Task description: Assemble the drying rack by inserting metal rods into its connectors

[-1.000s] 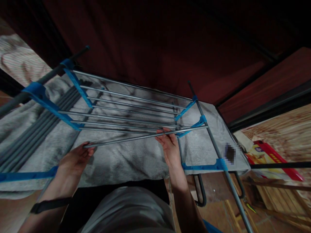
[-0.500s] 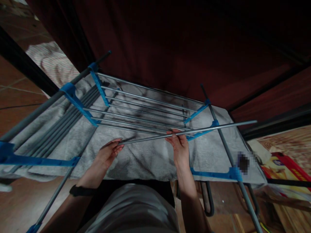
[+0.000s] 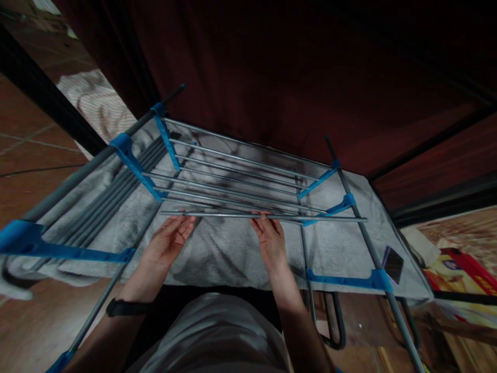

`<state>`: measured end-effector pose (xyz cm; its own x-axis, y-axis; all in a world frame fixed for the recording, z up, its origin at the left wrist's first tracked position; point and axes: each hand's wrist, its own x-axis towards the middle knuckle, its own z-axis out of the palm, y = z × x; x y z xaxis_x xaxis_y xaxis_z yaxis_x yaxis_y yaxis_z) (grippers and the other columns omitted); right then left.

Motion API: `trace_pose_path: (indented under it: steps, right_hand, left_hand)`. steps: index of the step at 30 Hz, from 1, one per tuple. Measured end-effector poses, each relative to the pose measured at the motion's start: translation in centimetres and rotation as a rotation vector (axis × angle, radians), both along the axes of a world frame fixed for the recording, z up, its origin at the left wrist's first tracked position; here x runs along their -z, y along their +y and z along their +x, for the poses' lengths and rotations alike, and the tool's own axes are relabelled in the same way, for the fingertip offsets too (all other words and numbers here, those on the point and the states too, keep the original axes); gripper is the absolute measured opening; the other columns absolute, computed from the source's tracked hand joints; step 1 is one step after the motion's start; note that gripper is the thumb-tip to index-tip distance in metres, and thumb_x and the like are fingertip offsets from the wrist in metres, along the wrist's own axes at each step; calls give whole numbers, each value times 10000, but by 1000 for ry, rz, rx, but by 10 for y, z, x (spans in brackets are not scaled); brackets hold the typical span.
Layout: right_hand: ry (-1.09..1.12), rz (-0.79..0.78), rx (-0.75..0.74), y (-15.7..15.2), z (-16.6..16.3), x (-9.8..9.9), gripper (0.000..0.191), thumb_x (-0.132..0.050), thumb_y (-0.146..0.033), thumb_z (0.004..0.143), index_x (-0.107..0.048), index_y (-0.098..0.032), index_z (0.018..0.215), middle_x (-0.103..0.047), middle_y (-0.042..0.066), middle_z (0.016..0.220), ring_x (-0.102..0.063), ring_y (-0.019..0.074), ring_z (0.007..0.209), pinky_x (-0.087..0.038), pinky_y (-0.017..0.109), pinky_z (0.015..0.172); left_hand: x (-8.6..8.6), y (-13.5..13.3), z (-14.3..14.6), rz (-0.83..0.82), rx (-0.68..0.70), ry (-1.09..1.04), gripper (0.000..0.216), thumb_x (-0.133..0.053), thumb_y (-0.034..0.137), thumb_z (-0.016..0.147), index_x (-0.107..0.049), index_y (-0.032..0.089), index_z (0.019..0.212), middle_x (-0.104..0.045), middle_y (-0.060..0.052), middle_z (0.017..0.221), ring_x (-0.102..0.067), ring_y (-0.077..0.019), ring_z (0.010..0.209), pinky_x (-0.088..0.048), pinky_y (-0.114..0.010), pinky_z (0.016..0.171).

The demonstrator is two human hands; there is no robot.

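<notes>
Far left, a striped cloth (image 3: 95,98) is lying crumpled beside a slanting black pole (image 3: 50,93). Next over, a thick gray tube (image 3: 77,178) is running diagonally, with left blue brackets (image 3: 132,161) gripping it; a lower left blue bar (image 3: 73,251) is linking it to a thinner tube. Beside that, a bundle of gray tubes (image 3: 111,202) is lying side by side on the gray blanket (image 3: 229,254). Silver crossbars (image 3: 244,158) are spanning in two groups toward the right blue brackets (image 3: 328,210). Left hand (image 3: 169,235), with a black band (image 3: 126,307) on its wrist, is staying out near the left end of a thin silver rod (image 3: 229,215); fingers are curling loosely, tips at the rod, can't tell if pinching. Rod is running near level, just this side of the nearest crossbars. Right hand (image 3: 271,239) is pinching it around mid-length. Rod's right end is crossing the right tube (image 3: 368,241); can't tell if touching. Below, a lower right blue bar (image 3: 345,281) is joining that tube. Phone (image 3: 393,265) is lying just right of it on the blanket. Far right, a red-and-yellow box (image 3: 462,269) is resting past the blanket's edge.
</notes>
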<state>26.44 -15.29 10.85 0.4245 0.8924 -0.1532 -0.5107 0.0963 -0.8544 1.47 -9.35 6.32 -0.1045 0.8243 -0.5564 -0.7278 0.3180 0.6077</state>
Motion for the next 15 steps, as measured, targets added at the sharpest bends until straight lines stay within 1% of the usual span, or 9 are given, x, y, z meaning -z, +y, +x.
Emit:
trace_pose_path:
  steps: [4,8,11,13,15]
  right_hand:
    - [-47,-3,-16,-6,-17,2,253,-877,-450,837,-747,-294,987,-802,-9,1053,-740,212,1119,-600,451,1076]
    - [-58,-38,-98,-10,-33,7,249,-884,-482,836,-747,-310,954,-819,-19,1060,-737,211,1105,-608,439,1068]
    - [15,-72,-88,-11,-38,22,257,-895,-470,827,-748,-315,970,-820,-17,1097,-754,202,1073,-615,422,1058]
    - [81,-108,-71,-12,-34,35,287,-906,-447,809,-749,-298,997,-822,-10,1085,-773,197,1000,-636,411,1006]
    - [137,-156,-53,-14,-26,47,300,-921,-405,779,-751,-274,989,-825,1,1036,-783,194,915,-652,389,931]
  left_hand:
    - [-6,-5,12,-59,73,-27,188,-732,-9,880,-678,162,825,-775,-31,861,-791,-167,833,-647,-261,797]
    - [-7,-4,20,-87,92,-66,138,-672,27,945,-718,153,911,-778,-36,852,-773,-139,777,-632,-238,750]
    - [-4,-7,23,-40,116,-61,124,-705,31,921,-734,149,900,-804,-48,924,-779,-143,810,-632,-253,774]
    - [-2,-12,26,-1,142,-40,117,-790,57,867,-728,152,840,-815,-57,966,-785,-160,840,-631,-271,794]
    - [-1,-18,30,46,200,-5,162,-885,105,796,-730,151,809,-818,-68,983,-793,-187,864,-622,-287,801]
